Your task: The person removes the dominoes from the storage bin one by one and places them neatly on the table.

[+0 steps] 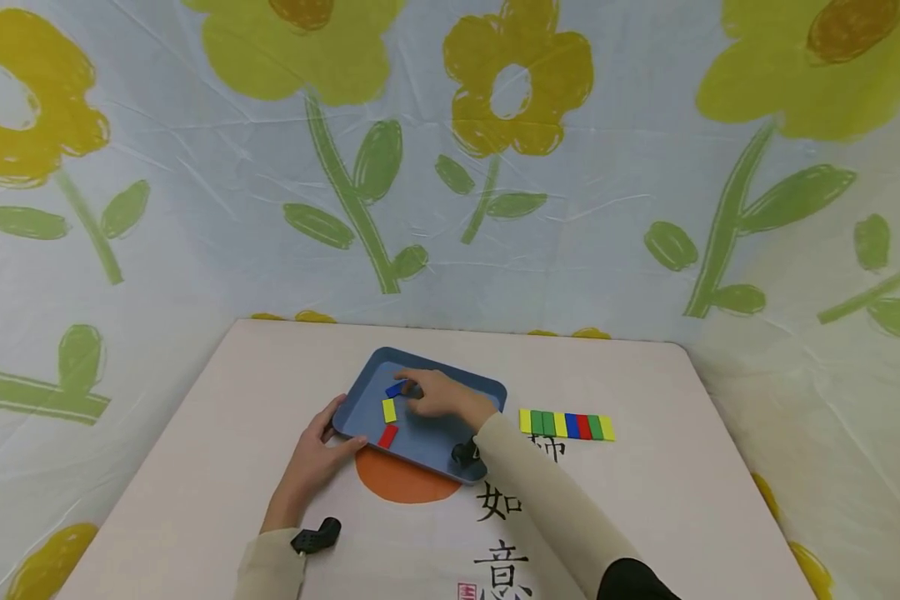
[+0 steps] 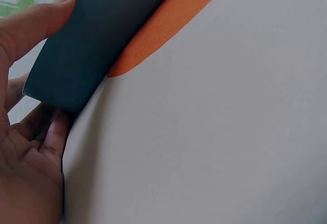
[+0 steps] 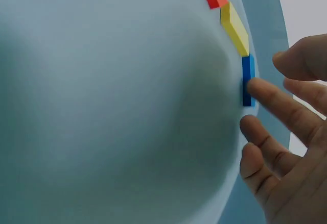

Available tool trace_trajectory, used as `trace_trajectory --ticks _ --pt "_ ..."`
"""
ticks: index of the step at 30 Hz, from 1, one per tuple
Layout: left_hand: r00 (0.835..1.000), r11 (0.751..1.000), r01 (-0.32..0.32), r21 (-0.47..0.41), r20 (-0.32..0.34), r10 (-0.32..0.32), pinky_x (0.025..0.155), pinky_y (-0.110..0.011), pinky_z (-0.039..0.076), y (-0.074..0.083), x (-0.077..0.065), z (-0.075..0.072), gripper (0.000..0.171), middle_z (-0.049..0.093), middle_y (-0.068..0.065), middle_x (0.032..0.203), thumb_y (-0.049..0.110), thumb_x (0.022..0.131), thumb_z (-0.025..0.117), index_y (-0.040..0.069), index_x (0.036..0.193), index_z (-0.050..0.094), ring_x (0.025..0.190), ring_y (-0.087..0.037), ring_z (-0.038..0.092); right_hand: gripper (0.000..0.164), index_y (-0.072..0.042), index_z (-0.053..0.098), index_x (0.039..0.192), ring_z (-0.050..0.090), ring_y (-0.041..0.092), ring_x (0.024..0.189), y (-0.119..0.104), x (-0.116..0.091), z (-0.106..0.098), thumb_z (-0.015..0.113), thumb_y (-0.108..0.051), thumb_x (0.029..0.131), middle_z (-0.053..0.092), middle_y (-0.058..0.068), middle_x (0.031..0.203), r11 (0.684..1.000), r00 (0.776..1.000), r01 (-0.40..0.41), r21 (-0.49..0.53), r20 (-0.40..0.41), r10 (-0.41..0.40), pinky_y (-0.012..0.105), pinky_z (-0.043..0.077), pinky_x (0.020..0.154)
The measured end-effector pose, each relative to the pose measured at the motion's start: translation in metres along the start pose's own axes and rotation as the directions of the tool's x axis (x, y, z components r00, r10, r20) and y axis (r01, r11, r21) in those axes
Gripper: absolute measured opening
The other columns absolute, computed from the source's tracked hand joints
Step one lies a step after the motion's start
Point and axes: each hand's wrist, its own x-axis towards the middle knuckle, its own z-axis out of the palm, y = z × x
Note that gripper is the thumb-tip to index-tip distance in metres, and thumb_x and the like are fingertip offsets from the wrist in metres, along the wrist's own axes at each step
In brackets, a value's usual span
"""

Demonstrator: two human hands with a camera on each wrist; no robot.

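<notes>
My left hand [image 1: 317, 458] grips the near left corner of a blue tray [image 1: 429, 440], thumb at the rim and fingers low against its outer side. Inside the tray, toward its left side, lie a blue block [image 1: 394, 389], a yellow block [image 1: 389, 410] and a red block [image 1: 387, 436]. My right hand [image 1: 441, 393] reaches over the tray from the right. In the right wrist view one of its fingertips is right at the blue block [image 3: 248, 71], while the thumb stands apart from it and the other fingers are spread loosely.
Right of the tray, a row of yellow, green, blue and red blocks [image 1: 566, 424] lies side by side on the white table [image 1: 690, 483]. An orange disc [image 1: 408, 482] and black characters [image 1: 502, 567] are printed on the tabletop. A flower-patterned sheet [image 1: 570, 250] hangs behind.
</notes>
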Motion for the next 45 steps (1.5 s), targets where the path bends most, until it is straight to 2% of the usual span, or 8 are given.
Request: trace_trajectory --ticks 7,12,17,21,26,32,37,45 --pt "1.0 1.0 0.002 0.007 -0.005 -0.002 0.126 -0.051 0.033 -0.002 -0.001 -0.002 0.094 0.025 -0.019 0.172 0.037 0.092 0.082 0.021 0.167 0.028 0.156 -0.04 0.034 0.054 -0.012 0.051 0.154 0.06 0.026 0.132 0.006 -0.007 -0.002 0.056 -0.013 0.1 0.062 0.008 0.148 1.0 0.997 -0.013 -0.008 -0.074 0.013 0.045 0.051 0.113" --pt "1.0 1.0 0.011 -0.007 0.007 -0.011 0.126 -0.051 0.034 -0.005 -0.001 0.001 0.094 0.026 -0.018 0.172 0.038 0.091 0.082 0.023 0.167 0.028 0.155 -0.039 0.036 0.055 -0.009 0.05 0.154 0.053 0.027 0.143 0.005 -0.004 0.003 0.055 -0.012 0.1 0.054 0.012 0.157 0.999 1.0 0.003 -0.034 -0.021 -0.004 0.046 0.044 0.121" --pt "1.0 1.0 0.028 -0.01 0.009 -0.028 0.126 -0.052 0.033 -0.006 -0.002 0.001 0.095 0.024 -0.017 0.173 0.042 0.091 0.082 0.025 0.167 0.027 0.156 -0.04 0.035 0.051 -0.009 0.054 0.152 0.056 0.023 0.139 0.004 -0.007 0.002 0.057 -0.014 0.101 0.059 0.01 0.152 0.992 0.999 -0.03 -0.122 -0.015 0.028 0.042 0.046 0.119" --pt "1.0 1.0 0.027 0.007 -0.006 -0.027 0.125 -0.052 0.034 -0.006 -0.003 -0.001 0.095 0.024 -0.018 0.173 0.043 0.091 0.082 0.026 0.167 0.027 0.155 -0.041 0.035 0.047 -0.009 0.057 0.15 0.064 0.019 0.11 0.003 -0.013 -0.004 0.057 -0.015 0.103 0.068 0.009 0.134 0.983 0.998 -0.058 -0.173 -0.008 0.058 0.034 0.056 0.095" --pt "1.0 1.0 0.022 0.019 -0.01 -0.022 0.126 -0.051 0.033 -0.005 -0.002 -0.002 0.095 0.023 -0.017 0.173 0.042 0.091 0.082 0.025 0.167 0.028 0.156 -0.04 0.034 0.04 -0.007 0.062 0.143 0.055 0.013 0.081 0.004 -0.022 -0.006 0.062 -0.016 0.104 0.066 0.004 0.1 0.982 0.995 -0.089 -0.165 0.019 0.093 0.025 0.044 0.068" --pt "1.0 1.0 0.014 0.017 -0.01 -0.014 0.125 -0.05 0.034 -0.006 -0.001 0.0 0.095 0.025 -0.018 0.172 0.04 0.091 0.083 0.023 0.167 0.028 0.155 -0.04 0.035 0.036 -0.006 0.065 0.138 0.06 0.014 0.09 0.006 -0.026 -0.002 0.064 -0.015 0.103 0.071 0.006 0.11 0.992 0.998 -0.057 -0.109 -0.015 0.056 0.028 0.053 0.078" --pt "1.0 1.0 0.009 0.017 -0.006 -0.009 0.125 -0.05 0.034 -0.006 0.0 0.002 0.095 0.026 -0.018 0.172 0.04 0.091 0.083 0.023 0.167 0.028 0.155 -0.039 0.036 0.039 -0.005 0.063 0.141 0.063 0.016 0.103 0.009 -0.027 -0.001 0.063 -0.014 0.103 0.07 0.01 0.125 0.991 0.992 -0.095 -0.096 -0.088 0.087 0.035 0.058 0.093" --pt "1.0 1.0 0.011 0.023 0.002 -0.011 0.125 -0.051 0.034 -0.002 0.001 0.001 0.096 0.026 -0.018 0.172 0.04 0.091 0.083 0.023 0.167 0.028 0.155 -0.04 0.037 0.038 -0.005 0.064 0.139 0.065 0.018 0.106 0.01 -0.028 0.003 0.065 -0.013 0.102 0.072 0.008 0.119 0.999 0.998 -0.031 -0.019 -0.058 0.029 0.037 0.057 0.097"
